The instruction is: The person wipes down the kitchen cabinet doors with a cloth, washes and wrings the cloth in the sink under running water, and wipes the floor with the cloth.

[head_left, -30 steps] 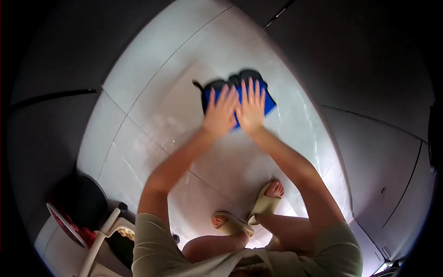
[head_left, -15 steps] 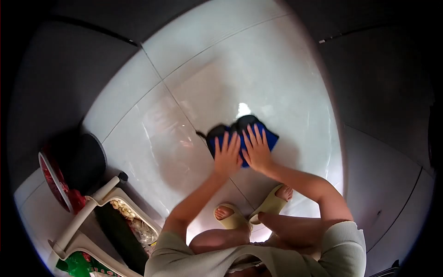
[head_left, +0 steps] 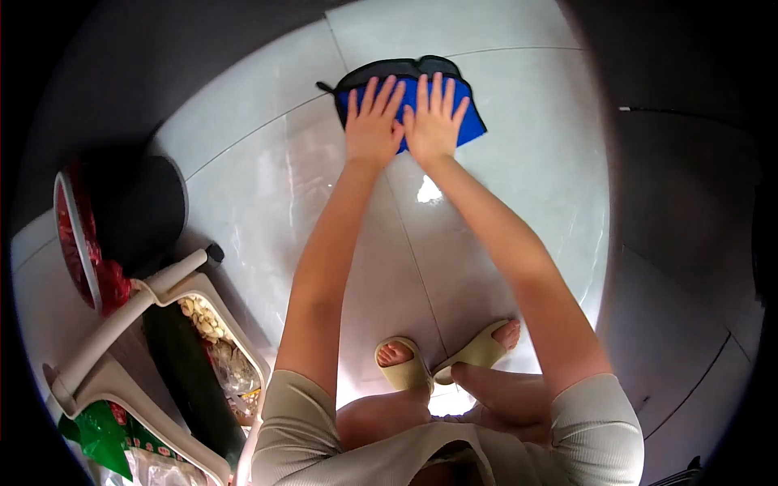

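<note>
A blue cloth (head_left: pixel 472 128) with a black edge and a dark grey upper part lies on the tiled floor (head_left: pixel 519 186), with a small black loop at its left corner. My left hand (head_left: pixel 374 121) presses flat on its left half, fingers spread. Beside it, my right hand (head_left: pixel 434 120) rests flat on the right half, its fingers also apart. The two thumbs are close together near the cloth's lower middle. Both arms reach far forward, and the palms cover part of the blue surface.
At the left stands a black bin (head_left: pixel 142 212) with a red liner. Below it, a cream rack (head_left: pixel 180 282) holds a long dark green vegetable, garlic and plastic bags. My feet in yellow-green slippers (head_left: pixel 478 350) are at the bottom centre. Dark cabinets (head_left: pixel 689 178) line the right side.
After coming nearer to my feet half a second ago, the cloth and both hands are now farther forward, arms stretched out. The view has turned, and more of the rack shows.
</note>
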The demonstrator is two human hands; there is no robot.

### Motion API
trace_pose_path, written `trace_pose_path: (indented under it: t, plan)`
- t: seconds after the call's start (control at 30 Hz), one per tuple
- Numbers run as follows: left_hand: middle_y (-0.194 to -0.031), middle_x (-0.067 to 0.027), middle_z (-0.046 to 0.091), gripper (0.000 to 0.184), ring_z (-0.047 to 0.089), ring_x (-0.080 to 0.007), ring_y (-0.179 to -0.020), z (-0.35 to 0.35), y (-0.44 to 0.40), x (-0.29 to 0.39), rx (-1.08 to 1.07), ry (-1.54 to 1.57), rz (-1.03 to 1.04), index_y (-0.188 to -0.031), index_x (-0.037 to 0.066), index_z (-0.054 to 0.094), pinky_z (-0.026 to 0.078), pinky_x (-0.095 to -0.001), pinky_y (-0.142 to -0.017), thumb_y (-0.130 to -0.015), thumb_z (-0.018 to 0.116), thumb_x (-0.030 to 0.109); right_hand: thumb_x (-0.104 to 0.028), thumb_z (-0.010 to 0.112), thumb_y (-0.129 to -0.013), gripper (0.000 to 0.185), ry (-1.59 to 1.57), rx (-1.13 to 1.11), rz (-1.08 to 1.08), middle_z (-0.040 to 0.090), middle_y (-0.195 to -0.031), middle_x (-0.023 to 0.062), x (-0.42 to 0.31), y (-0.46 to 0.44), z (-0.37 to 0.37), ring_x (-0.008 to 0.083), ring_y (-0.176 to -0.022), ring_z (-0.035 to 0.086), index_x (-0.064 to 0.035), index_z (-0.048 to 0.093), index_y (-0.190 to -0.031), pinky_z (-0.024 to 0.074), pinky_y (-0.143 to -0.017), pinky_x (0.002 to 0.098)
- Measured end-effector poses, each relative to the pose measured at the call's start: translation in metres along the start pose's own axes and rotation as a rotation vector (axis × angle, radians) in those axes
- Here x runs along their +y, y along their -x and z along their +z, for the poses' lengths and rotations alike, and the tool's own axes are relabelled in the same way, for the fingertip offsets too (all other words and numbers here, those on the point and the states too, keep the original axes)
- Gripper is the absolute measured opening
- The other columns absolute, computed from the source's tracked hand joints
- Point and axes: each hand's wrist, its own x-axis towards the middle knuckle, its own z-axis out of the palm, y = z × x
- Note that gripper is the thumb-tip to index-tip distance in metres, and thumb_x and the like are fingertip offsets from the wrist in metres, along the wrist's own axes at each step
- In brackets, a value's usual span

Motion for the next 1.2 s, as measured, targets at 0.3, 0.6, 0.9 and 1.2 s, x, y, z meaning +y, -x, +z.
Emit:
trace_pose_path:
  t: [0.3,0.6,0.9,1.2]
  plan:
    - [-0.144,-0.0175,0.028,0.067,0.023,-0.0357,-0.134,-0.030,0.181,0.076,-0.335,0.015,-0.198,-0.135,-0.002,0.035,0.013,-0.0584,-0.107,-0.076,0.052,0.025,-0.029,0.053,-0.083,0.063,-0.206,-0.458,-0.604,0.026,-0.146,0.0168,0.007,0.120,-0.066,0.0360,-0.136,0.018,-0.0043,0.035,-0.137,0.0123,-0.108,0.0558]
    - [-0.144,-0.0141,0.030,0.069,0.028,-0.0322,-0.132,-0.042,0.192,0.057,-0.296,0.166,-0.020,-0.135,-0.001,0.037,0.017,-0.0533,-0.109,-0.073,0.055,0.024,-0.037,0.053,-0.082,0.070,-0.068,-0.447,-0.540,0.019,-0.147,0.0211,0.006,0.142,-0.070,0.0463,-0.135,0.011,-0.0041,0.031,-0.140,0.0035,-0.100,0.0689]
    - [-0.148,-0.0153,0.022,0.062,0.016,-0.0343,-0.137,-0.068,0.196,-0.067,-0.058,-0.043,-0.508,-0.140,-0.003,0.024,0.008,-0.0516,-0.110,-0.086,0.041,0.021,-0.040,0.049,-0.084,0.068,-0.191,-0.272,-0.539,0.021,-0.148,0.0170,-0.155,0.087,-0.005,0.0407,-0.136,0.013,-0.0105,0.030,-0.141,0.0024,-0.103,0.0662]
    - [-0.141,-0.0229,0.031,0.065,0.025,-0.0393,-0.132,-0.052,0.325,0.090,-0.288,0.121,-0.502,-0.130,-0.009,0.037,0.014,-0.0560,-0.108,-0.076,0.052,0.025,-0.036,0.055,-0.080,0.067,-0.190,-0.676,-0.982,0.024,-0.147,0.0165,-0.052,0.208,-0.062,0.0366,-0.137,0.015,-0.0058,0.038,-0.137,0.0091,-0.106,0.0620]
